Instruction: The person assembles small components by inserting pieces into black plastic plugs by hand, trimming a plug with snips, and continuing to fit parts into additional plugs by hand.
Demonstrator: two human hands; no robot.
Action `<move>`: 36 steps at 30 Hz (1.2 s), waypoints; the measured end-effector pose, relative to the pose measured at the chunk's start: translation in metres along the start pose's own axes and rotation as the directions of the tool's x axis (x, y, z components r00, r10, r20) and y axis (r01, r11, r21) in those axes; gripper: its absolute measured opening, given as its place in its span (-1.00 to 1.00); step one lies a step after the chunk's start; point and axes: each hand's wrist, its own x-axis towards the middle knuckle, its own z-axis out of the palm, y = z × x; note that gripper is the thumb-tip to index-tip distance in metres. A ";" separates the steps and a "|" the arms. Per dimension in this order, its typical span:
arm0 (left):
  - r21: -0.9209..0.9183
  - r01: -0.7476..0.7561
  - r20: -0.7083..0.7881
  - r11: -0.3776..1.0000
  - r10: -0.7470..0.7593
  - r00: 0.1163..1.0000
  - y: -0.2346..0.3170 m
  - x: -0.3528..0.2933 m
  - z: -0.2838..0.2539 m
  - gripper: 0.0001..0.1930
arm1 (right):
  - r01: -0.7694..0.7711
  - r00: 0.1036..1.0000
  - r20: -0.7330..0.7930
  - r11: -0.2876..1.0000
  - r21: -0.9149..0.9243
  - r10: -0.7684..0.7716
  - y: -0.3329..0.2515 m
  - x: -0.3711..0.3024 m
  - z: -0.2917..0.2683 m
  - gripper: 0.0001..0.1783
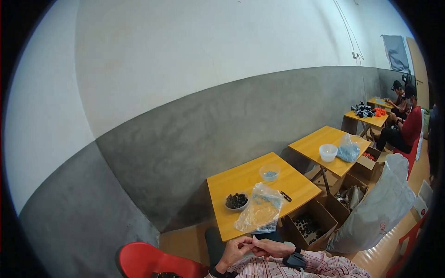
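Note:
My left hand [234, 253] and my right hand [277, 249] meet over my lap at the near edge of a yellow table [296, 185]. Fingers of both are pinched together, and whatever they hold is too small or hidden to make out. Just beyond them, a crumpled transparent plastic bag [260, 209] lies on the table with some small bluish pieces inside. To its left stands a bowl of round black pieces [237, 201]. Farther back is a transparent bowl [270, 172] with small blue-grey pieces. A small black tool [286, 196], perhaps snips, lies right of the bag.
Cardboard boxes [327, 231] holding black pieces and scraps stand right of the table, beside a large grey-white sack [378, 208]. Another yellow table [308, 142] carries a white tub [328, 152] and a bluish bag. A red chair [153, 262] is at my left. Two people sit at far tables.

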 end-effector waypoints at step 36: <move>-0.511 -0.179 -0.361 0.840 -0.021 0.932 0.017 0.045 -0.023 -0.87 | 0.175 0.950 -0.212 0.955 -0.241 -0.228 -0.064 0.049 -0.008 -0.38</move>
